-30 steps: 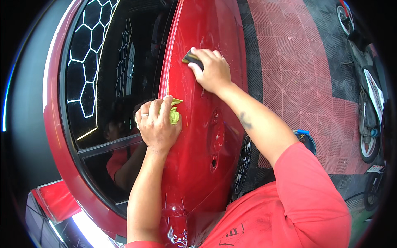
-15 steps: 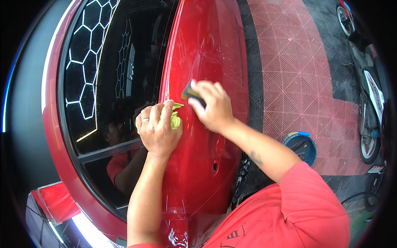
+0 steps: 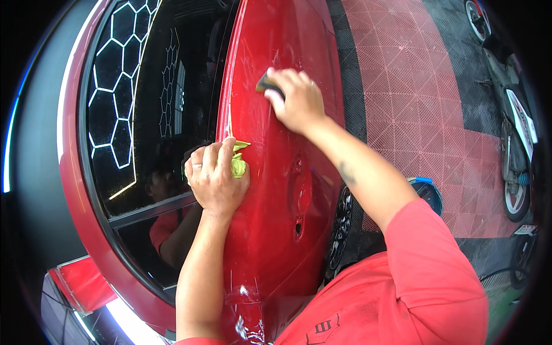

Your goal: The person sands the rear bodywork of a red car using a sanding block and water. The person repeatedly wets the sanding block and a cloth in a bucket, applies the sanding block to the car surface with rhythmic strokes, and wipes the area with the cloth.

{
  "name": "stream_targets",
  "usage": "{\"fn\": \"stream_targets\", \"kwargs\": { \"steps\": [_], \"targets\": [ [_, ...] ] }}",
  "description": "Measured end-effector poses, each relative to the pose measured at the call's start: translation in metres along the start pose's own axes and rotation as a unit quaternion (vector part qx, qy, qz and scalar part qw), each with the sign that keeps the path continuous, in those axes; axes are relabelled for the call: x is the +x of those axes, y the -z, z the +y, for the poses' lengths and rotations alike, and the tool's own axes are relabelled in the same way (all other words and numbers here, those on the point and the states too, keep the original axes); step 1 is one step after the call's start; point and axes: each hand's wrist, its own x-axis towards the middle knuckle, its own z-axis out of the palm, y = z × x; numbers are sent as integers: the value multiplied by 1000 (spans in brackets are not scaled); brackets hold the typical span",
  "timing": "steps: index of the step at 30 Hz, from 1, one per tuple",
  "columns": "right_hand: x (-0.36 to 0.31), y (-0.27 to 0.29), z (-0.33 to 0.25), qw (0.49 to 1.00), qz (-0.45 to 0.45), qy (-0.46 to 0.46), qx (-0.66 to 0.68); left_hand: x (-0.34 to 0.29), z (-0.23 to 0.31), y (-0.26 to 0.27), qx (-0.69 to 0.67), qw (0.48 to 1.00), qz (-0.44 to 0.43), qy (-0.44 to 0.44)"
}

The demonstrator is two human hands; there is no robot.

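A glossy red car door runs away from me, with its dark window on the left. My left hand rests at the lower edge of that window, its fingers closed over a crumpled yellow-green cloth that pokes out on the right side. Farther along the painted panel, my right hand grips a small dark sponge block between thumb and fingers. The block lies against the red paint; its underside is hidden.
The door has a handle recess and a small dark hole nearer me. A blue bucket stands on the red and black tiled floor, partly behind my right arm. A motorcycle is at the far right.
My right hand has slid away from me along the panel with the sponge block. My left hand stays near the window edge, still holding the cloth. More of the bucket is covered by my arm.
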Motion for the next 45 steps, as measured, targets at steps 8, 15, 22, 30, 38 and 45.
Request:
{"fn": "stream_targets", "kwargs": {
  "steps": [8,15,22,30,38,45],
  "targets": [
    [-41,11,-16,993,-58,103,13,-8,-8,6,8,1000,-11,11],
    [-69,3,-36,996,-43,59,42,-11,-10,6,10,1000,-15,4],
    [14,-11,-3,998,10,-58,-14,-1,-3,-1,-3,1000,-12,-5],
    [2,-11,-21,1000,-4,10,6,-6,-6,-2,-3,1000,-11,1],
    [-48,1,-57,992,-80,90,47,-16,-15,4,5,1000,-17,15],
    [-13,-26,-9,988,32,-77,131,-8,-9,1,2,1000,-23,5]
  ]
}}
